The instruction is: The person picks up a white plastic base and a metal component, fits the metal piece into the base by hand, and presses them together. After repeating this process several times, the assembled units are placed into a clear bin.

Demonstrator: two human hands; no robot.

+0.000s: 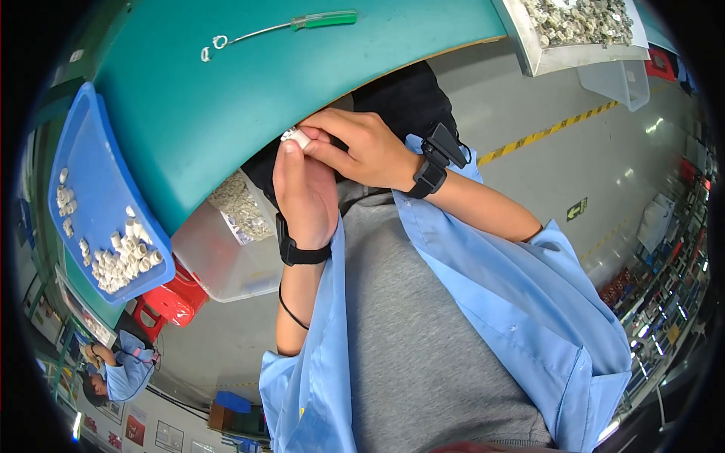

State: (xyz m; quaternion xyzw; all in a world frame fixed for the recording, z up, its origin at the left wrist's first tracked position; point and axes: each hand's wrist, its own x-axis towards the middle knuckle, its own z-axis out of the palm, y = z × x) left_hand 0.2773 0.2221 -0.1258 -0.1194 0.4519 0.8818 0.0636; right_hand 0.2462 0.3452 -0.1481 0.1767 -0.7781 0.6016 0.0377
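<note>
My left hand (303, 185) and my right hand (361, 147) meet at the edge of the green table. Between their fingertips is a small white cylindrical part (300, 139), its far end whitish and uneven. The left thumb and fingers pinch it from below, while the right thumb and fingers close on its other side. Farther off on the table lies a screwdriver (325, 20) with a green handle and a long thin shaft. By the shaft's tip are a white ring (220, 41) and a second small white ring (205, 54).
A blue tray (102, 162) with many white cylindrical parts (124, 260) stands on the left. Small pieces fill a metal tray (536, 57) at the far right. Below the table edge are a clear bin (226, 264) and a red stool (175, 298). Another person (128, 370) sits at lower left.
</note>
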